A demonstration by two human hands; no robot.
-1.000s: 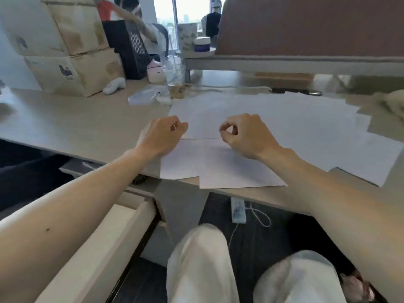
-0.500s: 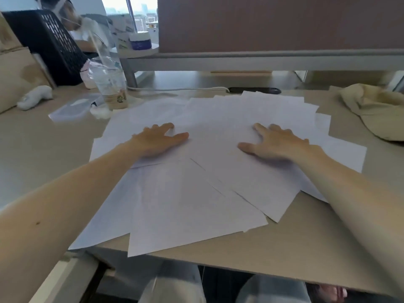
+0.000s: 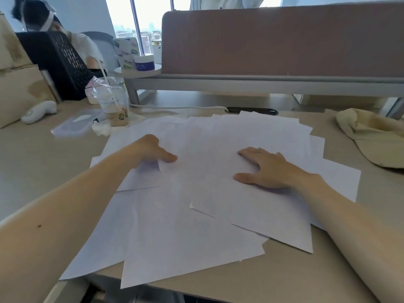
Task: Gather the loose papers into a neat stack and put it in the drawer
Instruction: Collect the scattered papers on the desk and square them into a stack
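Several loose white paper sheets (image 3: 196, 226) lie fanned and overlapping across the beige desk (image 3: 43, 167), some hanging over its near edge. My left hand (image 3: 150, 152) is at the left side of the spread. Its fingers are hidden under the edge of one sheet and its thumb lies on top, so it pinches that sheet. My right hand (image 3: 266, 169) rests flat on the papers right of centre, fingers straight and spread. A pale strip of the drawer (image 3: 56, 293) shows below the desk edge at the bottom left.
A plastic cup with a straw (image 3: 113, 106) and a clear lid (image 3: 72, 125) stand just beyond the papers' far left corner. A beige cap (image 3: 371, 136) lies at the right. A brown divider panel (image 3: 284, 40) closes the back; boxes and a black crate (image 3: 59, 64) stand far left.
The view moved from the desk's front edge to over the papers. My hands went from curled to flat on the sheets; now the left fingers have slipped under a sheet edge.
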